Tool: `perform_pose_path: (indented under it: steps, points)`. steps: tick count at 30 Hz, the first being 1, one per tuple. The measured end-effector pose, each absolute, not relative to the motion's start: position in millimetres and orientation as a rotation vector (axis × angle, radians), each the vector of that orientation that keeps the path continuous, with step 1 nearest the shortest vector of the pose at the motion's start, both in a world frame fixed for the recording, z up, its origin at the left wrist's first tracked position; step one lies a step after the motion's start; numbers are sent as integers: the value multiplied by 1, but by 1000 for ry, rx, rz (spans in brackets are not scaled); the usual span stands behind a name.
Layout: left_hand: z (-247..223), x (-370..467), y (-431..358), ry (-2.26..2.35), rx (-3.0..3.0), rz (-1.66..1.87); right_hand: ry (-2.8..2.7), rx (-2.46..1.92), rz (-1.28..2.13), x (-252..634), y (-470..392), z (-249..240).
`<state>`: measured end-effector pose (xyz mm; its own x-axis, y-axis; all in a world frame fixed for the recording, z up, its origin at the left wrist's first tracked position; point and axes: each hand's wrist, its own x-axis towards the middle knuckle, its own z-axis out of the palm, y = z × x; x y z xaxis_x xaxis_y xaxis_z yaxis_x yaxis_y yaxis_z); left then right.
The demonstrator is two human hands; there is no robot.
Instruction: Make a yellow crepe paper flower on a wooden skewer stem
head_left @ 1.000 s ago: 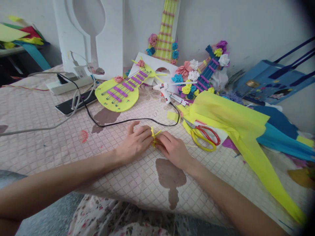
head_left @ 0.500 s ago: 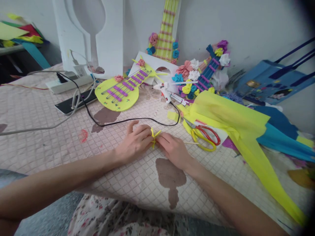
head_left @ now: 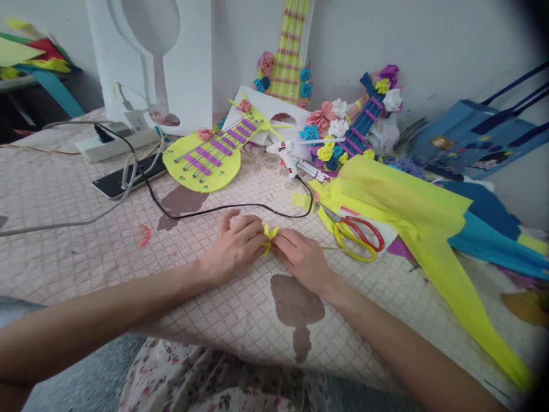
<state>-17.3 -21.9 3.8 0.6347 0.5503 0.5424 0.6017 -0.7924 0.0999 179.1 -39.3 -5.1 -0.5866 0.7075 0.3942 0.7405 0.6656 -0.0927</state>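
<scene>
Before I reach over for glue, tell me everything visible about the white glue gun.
The glue gun looks like plastic: white body, reddish trigger, black cord from its handle. A translucent stick juts from its back. It rests on the quilted cloth, nozzle pointing left, handle toward the viewer. Whether it's hot can't be seen.

Yellow piece (head_left: pixel 269 236) appears matt, paper-like; tablecloth (head_left: pixel 240 309) is quilted, matt cloth; glue gun (head_left: pixel 286 157), smooth plastic; scissors (head_left: pixel 338 229), plastic-handled.

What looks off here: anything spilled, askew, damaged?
Mainly cabling: the glue gun's black cord loops across the tablecloth beyond the left hand and right hand, and a grey cable lies bunched over a black phone-like slab. Nothing looks clearly spilled or broken; the brown patches could be print or stains.
</scene>
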Motion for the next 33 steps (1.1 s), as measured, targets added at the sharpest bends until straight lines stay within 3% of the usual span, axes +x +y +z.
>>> perform_pose_path:
  steps: [13, 28, 33]
  points:
    - [1, -17, -19, -991, -2766, -813, -2369, -1069, -115, 178, -41, -1]
    - [3, -17, -21, -1005, -2831, -882, -2609, -828, -189, 176, -43, -2]
    - [4, -17, -21, -1018, -2833, -878, -2412, -1012, -52, 179, -42, -1]
